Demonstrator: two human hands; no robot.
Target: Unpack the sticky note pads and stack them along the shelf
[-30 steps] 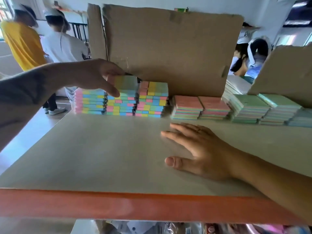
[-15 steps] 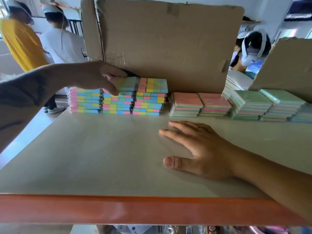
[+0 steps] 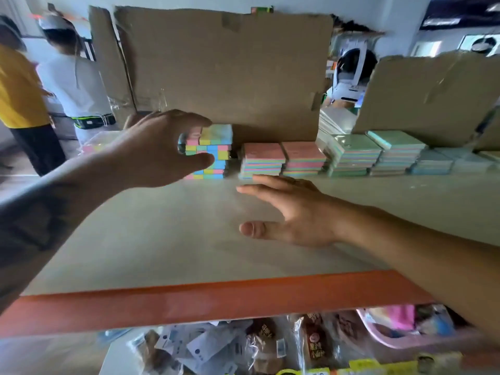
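Multicoloured pad stack, pastel blocks; left hand spread, empty; right hand flat.

Both forearms are bare, no sleeves in view. Left forearm carries a large dark tattoo with blocky shapes. Left hand and right hand: no gloves
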